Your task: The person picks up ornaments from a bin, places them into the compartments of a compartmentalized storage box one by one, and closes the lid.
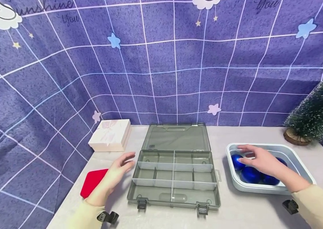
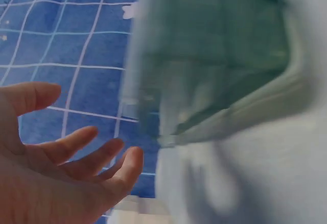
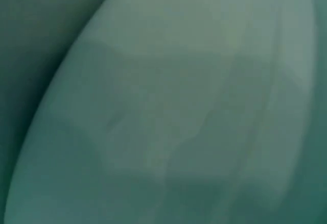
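In the head view my right hand point(image 1: 260, 160) is over a light grey-blue basin point(image 1: 301, 170) of shiny dark-blue balls. Its thumb and fingers are spread apart, with the thumb tip in front of the leftmost blue ball point(image 1: 237, 162); whether they touch cannot be made out. More blue balls point(image 1: 250, 175) lie below, partly hidden by the hand. My left hand point(image 1: 118, 171) hovers at the left side of a translucent grey compartment box point(image 1: 173, 183), whose lid point(image 1: 177, 138) lies back. The left wrist view shows this hand point(image 2: 76, 157) with loosely bent fingers, holding nothing. The right wrist view is a blurred, pale close-up.
A red object point(image 1: 93, 180) lies partly behind my left forearm. A pale pink-white box point(image 1: 110, 135) stands at the back left. To the back right a small artificial tree point(image 1: 319, 108) rises from a wooden base. Patterned blue cloth point(image 1: 161, 82) hangs behind the table.
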A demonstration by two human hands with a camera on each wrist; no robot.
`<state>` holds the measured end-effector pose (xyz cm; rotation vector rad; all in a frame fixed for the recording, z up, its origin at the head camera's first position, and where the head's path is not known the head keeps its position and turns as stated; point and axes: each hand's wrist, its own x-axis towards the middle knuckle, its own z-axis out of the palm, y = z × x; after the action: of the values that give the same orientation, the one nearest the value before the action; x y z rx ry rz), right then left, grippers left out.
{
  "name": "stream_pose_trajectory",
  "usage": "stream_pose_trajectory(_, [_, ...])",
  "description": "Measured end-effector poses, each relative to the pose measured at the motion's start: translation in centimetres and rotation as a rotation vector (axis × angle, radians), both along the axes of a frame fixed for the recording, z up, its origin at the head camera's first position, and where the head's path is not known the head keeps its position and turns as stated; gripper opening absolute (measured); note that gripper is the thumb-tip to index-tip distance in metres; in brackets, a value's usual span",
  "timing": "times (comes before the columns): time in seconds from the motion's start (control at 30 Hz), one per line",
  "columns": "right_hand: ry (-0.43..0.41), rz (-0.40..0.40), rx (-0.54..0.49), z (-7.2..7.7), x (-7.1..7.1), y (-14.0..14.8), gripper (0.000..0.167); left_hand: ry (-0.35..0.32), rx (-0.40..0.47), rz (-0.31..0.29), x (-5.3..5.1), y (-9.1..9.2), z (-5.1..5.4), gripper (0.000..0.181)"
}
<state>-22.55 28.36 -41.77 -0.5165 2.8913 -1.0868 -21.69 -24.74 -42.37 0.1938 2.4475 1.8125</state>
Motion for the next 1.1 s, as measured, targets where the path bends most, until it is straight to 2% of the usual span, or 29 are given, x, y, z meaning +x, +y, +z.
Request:
stream_pose_trajectory(0.2, [0.036,0.025,0.017,-1.1,-0.3,0.0,0.052,-0.123,0.122,-0.024,0.2,-0.3,-2.3,0.058])
stream_pose_trajectory(0.33, [0.061,0.049,0.023,-1.5,-0.5,0.1,0.052,-0.180,0.145,-0.040,0.1,-0.6,-3.2,0.058])
stream_pose_trajectory(0.5, [0.080,0.086,0.025,-1.8,-0.6,0.1,0.053,-0.190,0.132,-0.058,0.0,-0.8,-3.7,0.057])
stream_pose_trajectory(0.77, [0.078,0.063,0.041,-1.4,-0.3,0.1,0.052,-0.190,0.126,-0.068,0.0,-0.7,-4.0,0.055])
stream_pose_trajectory(0.9, [0.068,0.025,0.036,-0.8,0.0,0.2,0.054,-0.181,0.112,-0.085,0.0,-0.8,-4.2,0.055])
stream_pose_trajectory(1.1, [0.114,-0.056,0.017,0.0,0.9,0.1,0.054,-0.178,0.119,-0.090,-0.1,-1.1,-4.5,0.056])
